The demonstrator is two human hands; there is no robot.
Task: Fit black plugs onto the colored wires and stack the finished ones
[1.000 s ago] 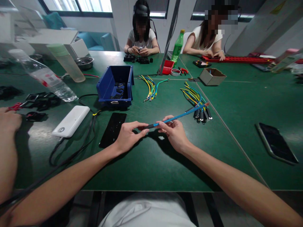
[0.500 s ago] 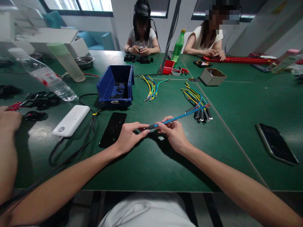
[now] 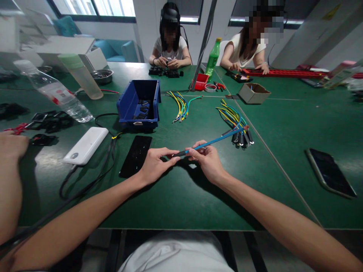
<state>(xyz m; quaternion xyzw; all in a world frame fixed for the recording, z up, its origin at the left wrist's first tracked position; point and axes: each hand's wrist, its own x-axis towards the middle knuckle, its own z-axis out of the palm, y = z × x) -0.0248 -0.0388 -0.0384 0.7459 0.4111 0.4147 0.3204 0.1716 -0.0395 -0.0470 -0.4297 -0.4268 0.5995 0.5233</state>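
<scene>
My left hand (image 3: 155,164) and my right hand (image 3: 207,160) meet over the green table (image 3: 181,196), both pinching one blue wire (image 3: 215,140). The left fingers grip its dark black end near the middle. The right fingers hold the blue part just beside that. The wire's far end slants up to the right toward a bundle of coloured wires with black connectors (image 3: 239,130). A black phone (image 3: 136,155) lies flat just left of my left hand.
A blue bin (image 3: 138,102) with black parts stands behind the phone. A second wire bundle (image 3: 181,105), a white power bank (image 3: 85,145), a water bottle (image 3: 53,92), a cardboard box (image 3: 253,92) and another phone (image 3: 330,172) lie around. Two people work at the far side; another person's arm (image 3: 10,177) rests at left.
Both hands stay on the blue wire with almost no movement. The person at the far right has moved a hand along the red strip.
</scene>
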